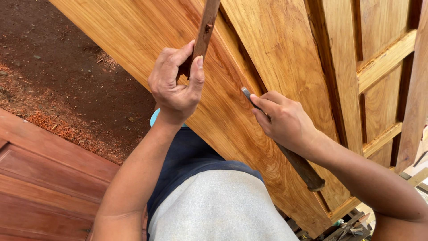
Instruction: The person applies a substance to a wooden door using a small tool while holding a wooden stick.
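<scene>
A golden-yellow wooden panelled door [285, 40] slants across the view in front of me. My left hand [176, 82] is raised above it and grips a worn brown wooden handle [206, 27] that runs up out of the picture; its head is hidden. My right hand [285, 120] is wrapped around a chisel [303, 169] with a dark handle. The chisel's metal tip [245, 92] rests against the door's long plank beside a dark groove. My two hands are about a hand's width apart.
A reddish-brown panelled door [44, 187] lies at the lower left. Dark earth [62, 53] strewn with reddish wood shavings lies beyond it. Scrap wood and small tools [352, 227] sit at the lower right under the yellow door.
</scene>
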